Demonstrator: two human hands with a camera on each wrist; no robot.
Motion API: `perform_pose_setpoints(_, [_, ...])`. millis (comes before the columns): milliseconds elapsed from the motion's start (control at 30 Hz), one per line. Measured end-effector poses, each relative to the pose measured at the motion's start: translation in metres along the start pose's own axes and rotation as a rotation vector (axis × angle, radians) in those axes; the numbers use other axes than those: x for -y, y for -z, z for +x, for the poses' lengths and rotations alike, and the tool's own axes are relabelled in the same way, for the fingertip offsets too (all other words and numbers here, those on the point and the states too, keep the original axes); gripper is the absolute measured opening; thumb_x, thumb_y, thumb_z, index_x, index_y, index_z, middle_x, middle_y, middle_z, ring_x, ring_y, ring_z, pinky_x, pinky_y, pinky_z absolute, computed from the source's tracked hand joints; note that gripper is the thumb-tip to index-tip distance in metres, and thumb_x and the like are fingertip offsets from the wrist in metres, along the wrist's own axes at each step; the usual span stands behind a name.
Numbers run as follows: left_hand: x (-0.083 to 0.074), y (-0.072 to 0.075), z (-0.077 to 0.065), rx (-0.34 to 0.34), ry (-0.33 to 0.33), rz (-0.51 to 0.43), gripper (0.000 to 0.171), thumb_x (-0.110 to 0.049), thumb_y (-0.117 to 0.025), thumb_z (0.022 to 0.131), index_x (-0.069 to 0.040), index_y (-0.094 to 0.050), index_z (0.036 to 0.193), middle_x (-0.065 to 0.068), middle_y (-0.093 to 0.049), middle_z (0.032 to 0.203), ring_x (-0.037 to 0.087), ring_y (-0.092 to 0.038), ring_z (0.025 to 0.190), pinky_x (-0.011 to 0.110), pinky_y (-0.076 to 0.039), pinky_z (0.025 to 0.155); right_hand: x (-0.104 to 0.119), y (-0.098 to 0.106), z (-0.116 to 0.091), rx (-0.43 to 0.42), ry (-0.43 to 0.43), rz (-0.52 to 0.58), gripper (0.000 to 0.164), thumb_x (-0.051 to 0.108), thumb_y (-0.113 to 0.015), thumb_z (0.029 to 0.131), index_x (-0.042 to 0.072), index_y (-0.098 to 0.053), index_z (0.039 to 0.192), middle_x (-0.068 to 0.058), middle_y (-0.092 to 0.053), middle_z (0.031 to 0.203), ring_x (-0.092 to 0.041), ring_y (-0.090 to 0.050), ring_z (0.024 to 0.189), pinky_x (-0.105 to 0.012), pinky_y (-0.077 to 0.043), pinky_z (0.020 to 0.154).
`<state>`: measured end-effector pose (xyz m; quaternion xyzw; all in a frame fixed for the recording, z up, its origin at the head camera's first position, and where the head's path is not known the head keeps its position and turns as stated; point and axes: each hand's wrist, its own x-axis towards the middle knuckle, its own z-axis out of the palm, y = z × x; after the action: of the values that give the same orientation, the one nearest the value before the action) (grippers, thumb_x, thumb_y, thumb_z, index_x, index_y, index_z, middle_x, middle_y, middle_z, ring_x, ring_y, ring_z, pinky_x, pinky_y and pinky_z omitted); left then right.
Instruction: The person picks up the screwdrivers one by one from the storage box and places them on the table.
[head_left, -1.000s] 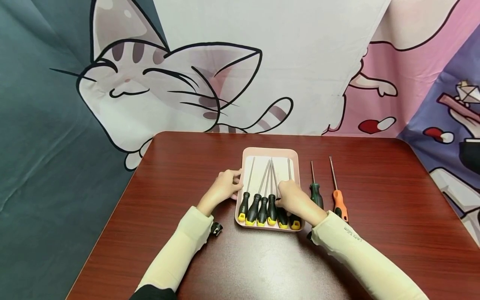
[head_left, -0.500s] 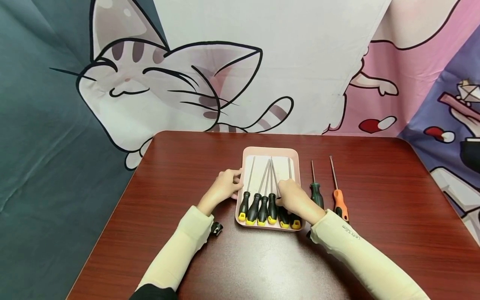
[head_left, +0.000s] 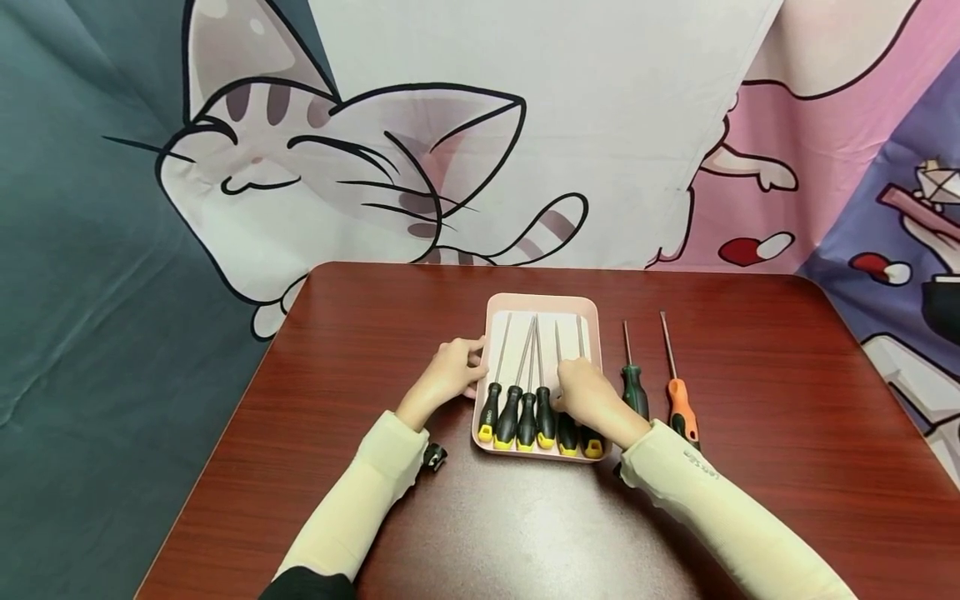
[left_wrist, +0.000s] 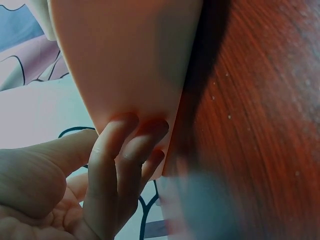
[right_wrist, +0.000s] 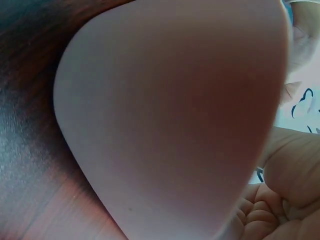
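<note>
A pink tray [head_left: 541,302] on the table holds a row of screwdrivers with black handles, yellow ends and thin metal shafts. My left hand [head_left: 450,371] holds the tray's left side; in the left wrist view its fingers [left_wrist: 105,155] lie against the outer wall, with the thumb up by the rim. Over the right part of the tray, my right hand [head_left: 588,392] grips a screwdriver [head_left: 567,435], second from the right, and covers its middle. The rightmost screwdriver [head_left: 592,443] is partly hidden by this hand. In the right wrist view the tray wall hides most of the fingers.
Right of the tray lie a green-handled screwdriver [head_left: 633,392] and an orange-handled one [head_left: 680,404], both close to my right sleeve [head_left: 720,492]. The brown table [head_left: 390,292] ends at a cloth backdrop [head_left: 637,125] printed with a cartoon cat.
The shaft of the screwdriver in my right hand has swung rightward, away from the cluster of shafts, and now points nearly straight up the tray. My left hand stays put.
</note>
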<state>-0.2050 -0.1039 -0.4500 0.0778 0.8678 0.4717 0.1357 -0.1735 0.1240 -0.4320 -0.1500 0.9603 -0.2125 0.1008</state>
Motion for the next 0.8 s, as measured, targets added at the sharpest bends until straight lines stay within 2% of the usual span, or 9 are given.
perform_pose_setpoints(133, [0.0, 0.0, 0.0, 0.008, 0.004, -0.008, 0.057, 0.004, -0.064, 0.092, 0.0, -0.046, 0.146, 0.021, -0.07, 0.101, 0.023, -0.07, 0.057, 0.027, -0.06, 0.05, -0.001, 0.001, 0.0, 0.001, -0.016, 0.025, 0.025, -0.005, -0.076, 0.071, 0.006, -0.056, 0.061, -0.003, -0.055, 0.049, -0.01, -0.052, 0.033, -0.024, -0.049, 0.043])
perform_pose_setpoints(433, [-0.001, 0.001, -0.001, 0.008, 0.006, -0.02, 0.056, 0.004, -0.064, 0.093, 0.001, -0.046, 0.146, 0.022, -0.07, 0.102, 0.024, -0.07, 0.058, 0.028, -0.06, 0.05, -0.005, 0.004, -0.001, -0.043, -0.009, 0.001, 0.029, 0.002, -0.078, 0.066, 0.009, -0.053, 0.053, -0.002, -0.054, 0.05, -0.017, -0.055, 0.042, -0.031, -0.049, 0.048])
perform_pose_setpoints(633, [0.0, 0.001, -0.002, 0.003, -0.005, -0.021, 0.056, 0.006, -0.064, 0.092, 0.002, -0.047, 0.145, 0.02, -0.07, 0.1, 0.022, -0.069, 0.053, 0.028, -0.06, 0.049, -0.003, 0.009, -0.003, -0.042, -0.06, 0.008, 0.031, 0.009, -0.082, 0.07, 0.008, -0.054, 0.055, -0.004, -0.056, 0.054, -0.02, -0.056, 0.045, -0.031, -0.05, 0.045])
perform_pose_setpoints(800, [0.001, 0.001, -0.001, 0.003, -0.008, -0.037, 0.056, 0.005, -0.064, 0.092, 0.002, -0.047, 0.145, 0.021, -0.07, 0.1, 0.022, -0.069, 0.054, 0.029, -0.06, 0.05, -0.003, 0.014, -0.004, -0.072, -0.068, -0.003, 0.032, 0.013, -0.085, 0.071, 0.009, -0.056, 0.058, -0.003, -0.057, 0.057, -0.022, -0.057, 0.053, -0.036, -0.051, 0.049])
